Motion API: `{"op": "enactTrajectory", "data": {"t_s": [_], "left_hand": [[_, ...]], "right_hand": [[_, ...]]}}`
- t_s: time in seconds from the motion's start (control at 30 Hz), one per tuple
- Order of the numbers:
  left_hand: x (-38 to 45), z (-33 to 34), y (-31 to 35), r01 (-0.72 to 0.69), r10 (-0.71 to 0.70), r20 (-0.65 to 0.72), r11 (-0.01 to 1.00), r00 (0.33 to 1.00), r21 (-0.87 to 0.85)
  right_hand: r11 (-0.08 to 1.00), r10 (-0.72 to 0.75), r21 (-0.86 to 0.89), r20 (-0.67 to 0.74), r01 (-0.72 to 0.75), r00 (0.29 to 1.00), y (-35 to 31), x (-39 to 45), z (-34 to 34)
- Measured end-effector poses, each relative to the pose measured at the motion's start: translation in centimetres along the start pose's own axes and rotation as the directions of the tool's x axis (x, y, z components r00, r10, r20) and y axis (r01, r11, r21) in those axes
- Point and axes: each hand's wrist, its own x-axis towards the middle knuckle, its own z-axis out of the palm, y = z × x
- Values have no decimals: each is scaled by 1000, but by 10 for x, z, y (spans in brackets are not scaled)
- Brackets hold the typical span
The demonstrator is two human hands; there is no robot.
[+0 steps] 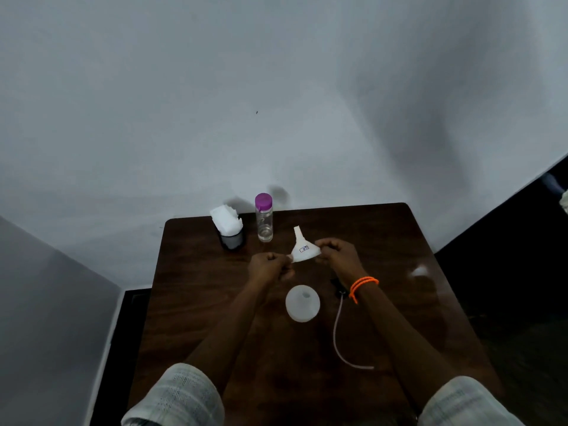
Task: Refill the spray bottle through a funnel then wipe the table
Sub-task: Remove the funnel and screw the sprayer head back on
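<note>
A: How far along is the refill?

B: Early, I'd say. The spray bottle (pixel 302 303) stands open on the table (pixel 384 241), seen from above, its mouth bare. Its spray head (pixel 338 287) lies just to the right with the long tube (pixel 341 339) trailing toward the near edge. So the top is off, but the funnel (pixel 304 246) isn't in the neck yet.

A: Where is the funnel?

B: In the air, beyond the bottle, tilted with its spout pointing up and away. The left hand (pixel 270 269) pinches the rim's small tab; the right hand (pixel 336 252), the one with the orange wristband (pixel 362 287), grips the opposite rim with curled fingers.

A: And the water?

B: The clear bottle with the purple cap (pixel 263 217) stands capped near the wall, holding a little liquid. Beside it are tissues (pixel 226 221) in a dark holder. Seating the funnel, pouring and wiping all remain.
</note>
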Motion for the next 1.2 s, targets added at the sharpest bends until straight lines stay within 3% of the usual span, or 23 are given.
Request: {"op": "enactTrajectory", "data": {"t_s": [0.17,0.37,0.57,0.9,1.2], "left_hand": [[44,8,-16,113,-115,-25,991,993,-78],[98,17,-37,211,-214,-9,969,977,-128],[143,29,-51,213,-215,-21,974,976,-79],[174,35,-42,34,-31,-20,977,999,212],[173,31,-42,-6,3,13,971,1000,239]], "right_hand": [[999,-12,-48,17,13,1000,34,41,17],[888,-58,-447,112,103,992,69,89,28],[788,-87,-602,98,128,991,74,122,38],[717,-197,-676,33,167,980,72,157,51],[836,-130,-540,-20,98,991,74,156,40]]}}
